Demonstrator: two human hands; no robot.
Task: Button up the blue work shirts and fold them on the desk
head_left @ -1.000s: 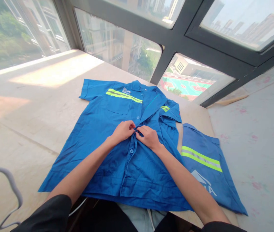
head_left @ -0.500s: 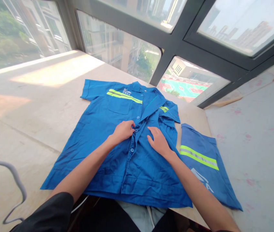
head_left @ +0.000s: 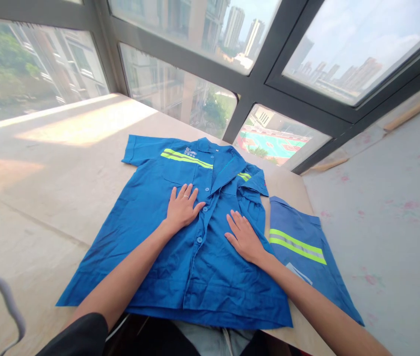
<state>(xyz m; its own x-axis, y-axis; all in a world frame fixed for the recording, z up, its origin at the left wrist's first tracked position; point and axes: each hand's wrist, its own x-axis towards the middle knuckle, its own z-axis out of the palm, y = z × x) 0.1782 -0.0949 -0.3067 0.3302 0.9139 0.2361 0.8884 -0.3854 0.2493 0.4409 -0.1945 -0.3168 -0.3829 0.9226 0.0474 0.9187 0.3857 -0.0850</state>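
Directly beneath hands [head_left: 182, 208] [head_left: 245, 238], blue shirt [head_left: 202, 277].

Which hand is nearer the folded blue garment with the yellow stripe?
Right. The right hand lies flat on the shirt just left of the folded garment, apart from it. The left hand lies flat beyond the button row, farther off.

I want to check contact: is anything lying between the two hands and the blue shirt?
Nothing visible. The left hand and the right hand both lie flat on the shirt itself, one on each side of its buttons.
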